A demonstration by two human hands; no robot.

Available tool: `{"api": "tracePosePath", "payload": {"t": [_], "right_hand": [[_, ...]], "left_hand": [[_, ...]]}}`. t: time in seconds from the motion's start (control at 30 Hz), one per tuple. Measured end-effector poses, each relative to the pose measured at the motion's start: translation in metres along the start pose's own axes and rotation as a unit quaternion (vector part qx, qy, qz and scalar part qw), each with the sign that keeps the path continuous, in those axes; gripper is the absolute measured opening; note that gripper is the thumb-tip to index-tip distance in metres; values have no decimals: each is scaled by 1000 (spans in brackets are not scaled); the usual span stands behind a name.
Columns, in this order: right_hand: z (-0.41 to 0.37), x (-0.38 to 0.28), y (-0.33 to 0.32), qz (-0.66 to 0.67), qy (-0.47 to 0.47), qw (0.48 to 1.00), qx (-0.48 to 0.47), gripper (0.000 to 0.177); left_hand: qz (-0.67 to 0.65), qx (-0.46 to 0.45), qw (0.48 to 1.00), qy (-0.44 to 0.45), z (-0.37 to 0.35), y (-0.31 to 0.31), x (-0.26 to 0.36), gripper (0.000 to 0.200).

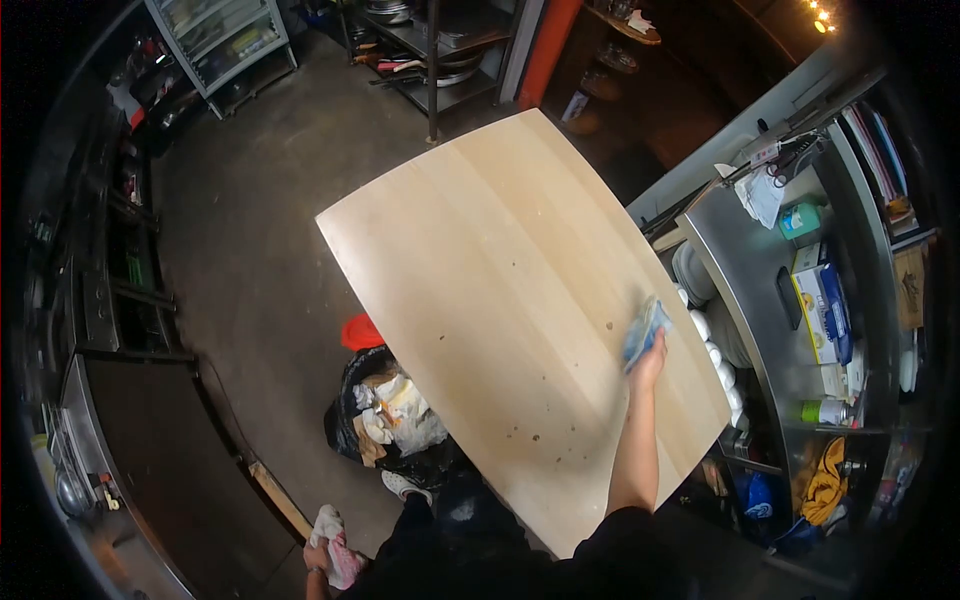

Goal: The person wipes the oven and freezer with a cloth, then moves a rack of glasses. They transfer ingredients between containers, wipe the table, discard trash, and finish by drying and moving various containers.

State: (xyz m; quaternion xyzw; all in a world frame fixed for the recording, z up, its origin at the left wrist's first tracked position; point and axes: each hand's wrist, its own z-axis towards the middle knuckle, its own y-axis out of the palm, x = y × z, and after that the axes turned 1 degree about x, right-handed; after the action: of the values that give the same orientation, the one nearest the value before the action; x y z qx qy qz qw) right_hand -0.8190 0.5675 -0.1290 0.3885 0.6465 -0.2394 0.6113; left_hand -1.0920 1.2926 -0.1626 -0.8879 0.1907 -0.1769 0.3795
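A light wooden tabletop (480, 240) fills the middle of the view, with several small dark specks and spots on its near half. On its right part, my right hand (647, 368) is closed round a bluish cloth (645, 328) that lies against the wood. Low at the left, away from the tabletop, my left hand (317, 555) grips a white and pink cloth (340, 548) that hangs in a bunch beside my leg.
A black-lined bin full of crumpled paper (405, 410) stands by the tabletop's left edge, near a red object (361, 332). To the right is a metal counter (745, 260) with boxes, a green bottle and stacked plates. A shelf rack (433, 70) stands beyond.
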Motion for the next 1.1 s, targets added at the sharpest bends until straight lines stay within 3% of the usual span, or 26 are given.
{"api": "tracePosePath", "payload": {"t": [0.03,0.07,0.1,0.13,0.17,0.23,0.27,0.33,0.4,0.47,0.57,0.67,0.77,0.83,0.9,0.93,1.0,1.03,1.07,1.1], "right_hand": [[53,51,-14,-271,-130,954,-8,39],[100,90,-13,-516,-248,819,-15,38],[127,97,30,-525,-283,803,6,38],[156,99,72,-557,-244,794,-17,41],[160,73,131,-606,-195,769,-58,42],[168,67,227,-631,-194,742,-114,47],[150,51,268,-669,-189,697,-176,48],[115,60,320,-616,-231,715,-237,50],[77,68,332,-587,-255,712,-289,49],[29,73,318,-588,-330,654,-343,47],[-55,67,284,-523,-311,669,-427,42],[-128,68,252,-487,-279,660,-498,41],[-212,70,225,-447,-286,659,-533,39],[-263,87,214,-419,-268,671,-549,37],[-300,108,207,-404,-269,608,-628,31],[-310,121,201,-407,-265,611,-625,31],[-319,148,199,-505,-271,641,-511,35],[-325,148,205,-480,-233,710,-460,35],[-327,150,206,-479,-232,711,-459,35],[-325,137,205,-462,-136,744,-463,35]], "left_hand": [[-8,14,1000,-1,-6,1,8,53],[-11,16,1000,-1,-5,4,10,53],[-34,33,999,-10,-7,6,9,51],[-57,48,997,-19,-9,7,9,50],[-78,32,996,-13,-18,2,20,48],[-87,34,995,-20,-12,9,30,50],[-93,34,995,-32,-10,13,32,52],[-97,34,993,-60,-14,13,27,57],[-98,33,990,-92,-27,1,14,62],[-84,10,990,-116,-47,-4,34,62],[-150,46,986,-54,-38,12,11,44],[-218,18,976,5,-27,20,-6,45],[-144,25,989,-17,-44,3,24,48],[-132,30,991,-13,-25,7,-1,50],[-119,30,992,-2,-17,7,-16,51],[-119,39,992,4,-17,4,-17,52],[-121,50,991,19,-12,-3,-23,53],[-143,47,987,48,-5,-5,-33,51],[-161,39,983,73,-1,-6,-46,50],[-157,36,984,74,-5,-10,-49,50]]}}
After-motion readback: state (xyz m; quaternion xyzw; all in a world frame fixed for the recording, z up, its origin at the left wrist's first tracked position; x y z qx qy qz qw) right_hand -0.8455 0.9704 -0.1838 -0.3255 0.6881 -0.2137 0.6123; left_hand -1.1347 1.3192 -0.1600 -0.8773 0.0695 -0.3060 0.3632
